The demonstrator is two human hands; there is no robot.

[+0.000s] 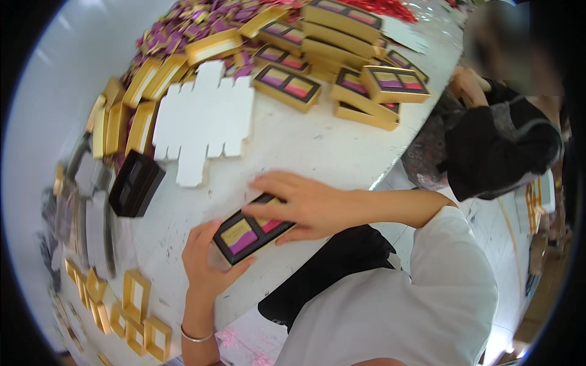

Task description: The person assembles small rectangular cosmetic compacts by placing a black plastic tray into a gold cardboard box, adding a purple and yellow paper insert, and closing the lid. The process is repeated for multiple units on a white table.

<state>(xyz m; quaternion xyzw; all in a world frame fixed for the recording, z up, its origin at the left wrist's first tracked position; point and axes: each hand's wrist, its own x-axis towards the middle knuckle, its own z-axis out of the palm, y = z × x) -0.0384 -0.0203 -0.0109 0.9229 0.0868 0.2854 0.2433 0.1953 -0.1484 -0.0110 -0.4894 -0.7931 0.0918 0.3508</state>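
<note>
A small gold box [240, 239] with a black two-compartment insert lies tilted between my hands above the white table. In its left compartment is a gold-and-purple packet; a gold-and-pink packet in the right one is partly covered. My left hand [206, 259] grips the box's left end, thumb along the near side and fingers at the far side. Across the right end spreads my right hand [308, 206], its thumb at the near edge and its fingers, slightly blurred, over the top. The underside of the box is hidden.
White flat carton blanks [204, 119] lie beyond my hands, with stacked black inserts [135, 183] to the left. Filled boxes [342, 36] are piled at the back, near heaped purple-and-gold packets [183, 27]. Gold frames [135, 296] stand front left. Another person [494, 140] sits at the right.
</note>
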